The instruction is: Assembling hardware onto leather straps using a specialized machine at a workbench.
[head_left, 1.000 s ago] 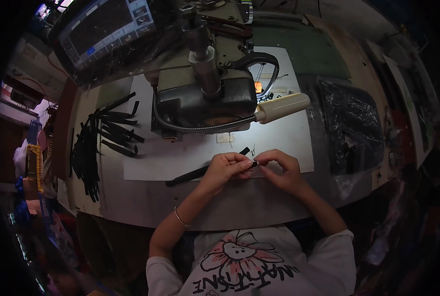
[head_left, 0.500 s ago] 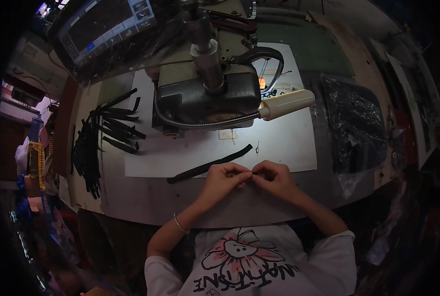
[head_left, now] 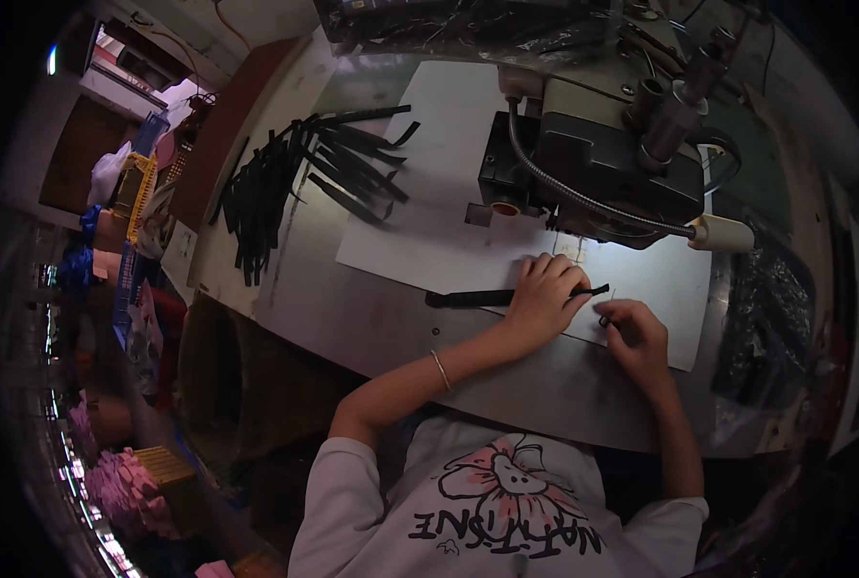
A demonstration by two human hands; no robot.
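A single black fabric strip (head_left: 475, 299) lies across the front edge of the white sheet. My left hand (head_left: 545, 297) is closed over it near its right end, and the tip pokes out past the fingers. Just to the right, my right hand (head_left: 638, 337) pinches a small dark ring-like piece (head_left: 605, 321) between thumb and fingers; its exact kind is too small to tell. A slight gap separates the strip's tip from that piece. Behind both hands stands the dark head of a sewing machine (head_left: 612, 173).
Several black strips (head_left: 265, 202) lie heaped at the left on the metal-topped table (head_left: 371, 328). The white sheet (head_left: 439, 125) extends under the machine. A cream-coloured lamp (head_left: 723, 234) on a flexible metal neck hangs at the right, near a dark plastic bag (head_left: 766, 318).
My hands have parted; the left has taken hold of the black strip, and the right keeps a small dark piece. The view has turned left, so the machine appears further right.
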